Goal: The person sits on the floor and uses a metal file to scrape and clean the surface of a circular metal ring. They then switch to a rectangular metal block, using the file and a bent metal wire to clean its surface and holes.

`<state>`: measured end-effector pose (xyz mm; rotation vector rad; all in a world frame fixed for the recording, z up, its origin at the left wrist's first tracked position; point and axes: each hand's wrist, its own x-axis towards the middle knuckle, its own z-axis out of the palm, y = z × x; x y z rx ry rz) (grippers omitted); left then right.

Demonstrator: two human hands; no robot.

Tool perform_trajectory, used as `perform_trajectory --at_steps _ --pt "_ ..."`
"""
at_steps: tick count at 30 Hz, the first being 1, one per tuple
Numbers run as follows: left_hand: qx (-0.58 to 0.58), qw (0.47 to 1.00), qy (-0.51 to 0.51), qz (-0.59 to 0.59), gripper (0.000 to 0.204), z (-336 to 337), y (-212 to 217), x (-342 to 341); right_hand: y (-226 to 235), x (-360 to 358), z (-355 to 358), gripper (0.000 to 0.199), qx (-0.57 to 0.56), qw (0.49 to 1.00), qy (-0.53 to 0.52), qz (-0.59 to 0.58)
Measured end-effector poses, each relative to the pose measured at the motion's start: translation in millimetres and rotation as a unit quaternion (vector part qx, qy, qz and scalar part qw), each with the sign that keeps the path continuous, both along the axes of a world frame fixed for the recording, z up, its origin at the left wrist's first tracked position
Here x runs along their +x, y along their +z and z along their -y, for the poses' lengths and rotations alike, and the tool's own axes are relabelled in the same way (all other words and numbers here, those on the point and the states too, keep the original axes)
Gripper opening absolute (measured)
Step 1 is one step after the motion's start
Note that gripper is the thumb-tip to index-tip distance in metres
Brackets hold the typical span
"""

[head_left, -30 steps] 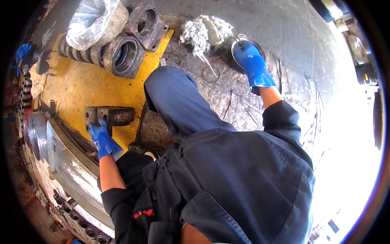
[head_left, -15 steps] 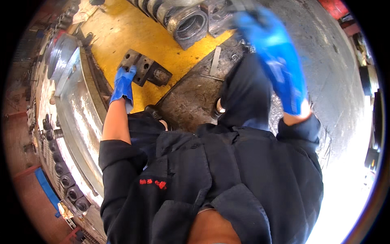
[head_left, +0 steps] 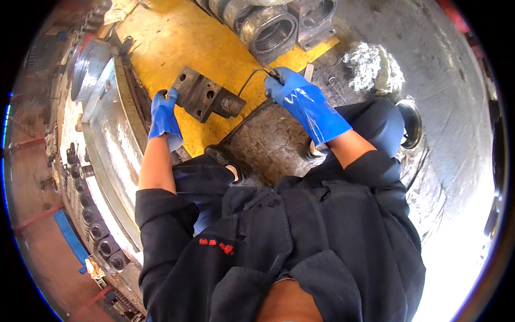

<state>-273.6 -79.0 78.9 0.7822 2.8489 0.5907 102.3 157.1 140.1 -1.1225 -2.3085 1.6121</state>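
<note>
Since the earlier frame, the right hand [head_left: 295, 88] has come down and inward from beside the ring-shaped metal castings [head_left: 266, 55], and the left hand [head_left: 162, 110] has slipped back from the top of the metal block [head_left: 196, 96] to its left edge. The block, drilled with holes, lies on the yellow floor [head_left: 161, 45] between the two hands. The right hand is closed around a bent metal rod [head_left: 248, 80], whose free end reaches close to the block's narrower end; contact is unclear. The left fingers are half curled; whether they pinch the block I cannot tell. The step in hand looks like bringing the rod to the block; the next move seems to call for a steady block and careful aim of the rod's end.
</note>
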Motion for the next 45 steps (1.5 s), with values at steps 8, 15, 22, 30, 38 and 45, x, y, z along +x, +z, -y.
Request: perform_trajectory --at_steps 8,15,22,30,38,45 --pt "-0.060 0.984 -0.035 0.162 0.069 -41 -15 -31 10 -13 -4 0.034 0.015 1.000 0.003 -0.003" --pt "-0.008 0.977 0.029 0.212 0.077 -34 -21 -28 -7 -16 -7 0.031 0.049 0.999 0.013 -0.011" --pt "-0.023 0.974 0.035 0.224 0.070 -38 -10 -19 -12 -9 -7 0.035 -0.005 0.999 -0.021 -0.035" --pt "-0.076 0.992 -0.059 0.088 0.070 8 -26 -8 5 2 -9 0.030 -0.004 0.998 -0.020 -0.051" --pt "0.263 0.813 0.291 0.430 0.070 20 -40 66 18 5 2 0.030 -0.059 0.989 -0.023 -0.133" --pt "0.427 0.612 0.414 0.521 0.061 -1 -51 137 12 -1 25 0.030 0.159 0.977 -0.007 -0.141"
